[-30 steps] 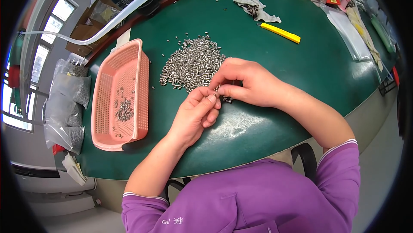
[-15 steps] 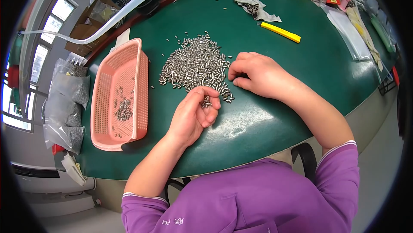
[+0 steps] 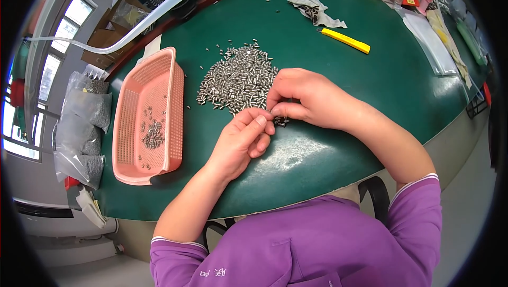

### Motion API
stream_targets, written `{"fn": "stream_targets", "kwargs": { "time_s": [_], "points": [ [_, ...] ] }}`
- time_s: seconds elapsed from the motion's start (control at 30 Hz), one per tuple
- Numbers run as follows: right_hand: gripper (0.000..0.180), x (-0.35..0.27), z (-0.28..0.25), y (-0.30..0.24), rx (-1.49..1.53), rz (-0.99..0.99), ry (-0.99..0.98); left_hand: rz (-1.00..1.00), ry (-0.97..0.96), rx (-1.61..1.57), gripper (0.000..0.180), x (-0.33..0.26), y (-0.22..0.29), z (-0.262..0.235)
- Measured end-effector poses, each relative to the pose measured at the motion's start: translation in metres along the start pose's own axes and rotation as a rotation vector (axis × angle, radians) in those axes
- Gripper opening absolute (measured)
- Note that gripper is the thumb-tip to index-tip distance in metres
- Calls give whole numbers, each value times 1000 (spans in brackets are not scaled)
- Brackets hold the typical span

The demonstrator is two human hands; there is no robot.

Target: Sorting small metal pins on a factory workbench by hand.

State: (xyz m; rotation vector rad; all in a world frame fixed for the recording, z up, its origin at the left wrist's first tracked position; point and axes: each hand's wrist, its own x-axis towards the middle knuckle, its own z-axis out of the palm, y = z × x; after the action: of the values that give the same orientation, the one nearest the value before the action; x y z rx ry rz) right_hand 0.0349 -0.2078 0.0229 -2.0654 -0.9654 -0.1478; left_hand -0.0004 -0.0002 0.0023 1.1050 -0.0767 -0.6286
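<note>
The tabletop (image 3: 317, 48) is dark green with a pale worn sheen near its front edge; the heap of small pins (image 3: 238, 78) on it is shiny silver-grey; the basket (image 3: 151, 117) to the left is salmon pink with a fine grid of holes, and the few pins in it are the same silver-grey; the knife-like tool (image 3: 344, 41) farther back is bright yellow with a dark tip; the crumpled rag (image 3: 315, 11) is grey-white; the sleeves (image 3: 296, 244) are purple with white cuff edges; the bags (image 3: 84, 128) at the left look clear over a grey filling, though the rim blurs them.
</note>
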Motion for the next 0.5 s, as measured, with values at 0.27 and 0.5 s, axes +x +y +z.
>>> {"fn": "stream_targets", "kwargs": {
  "time_s": [0.27, 0.5],
  "points": [
    [12, -1, 7, 1, 24, -58, 22, -16, -2, 22, 15, 0, 0, -2],
    [17, -5, -14, -4, -148, 238, -269, -33, 22, -39, 23, 1, 2, -1]
  ]
}}
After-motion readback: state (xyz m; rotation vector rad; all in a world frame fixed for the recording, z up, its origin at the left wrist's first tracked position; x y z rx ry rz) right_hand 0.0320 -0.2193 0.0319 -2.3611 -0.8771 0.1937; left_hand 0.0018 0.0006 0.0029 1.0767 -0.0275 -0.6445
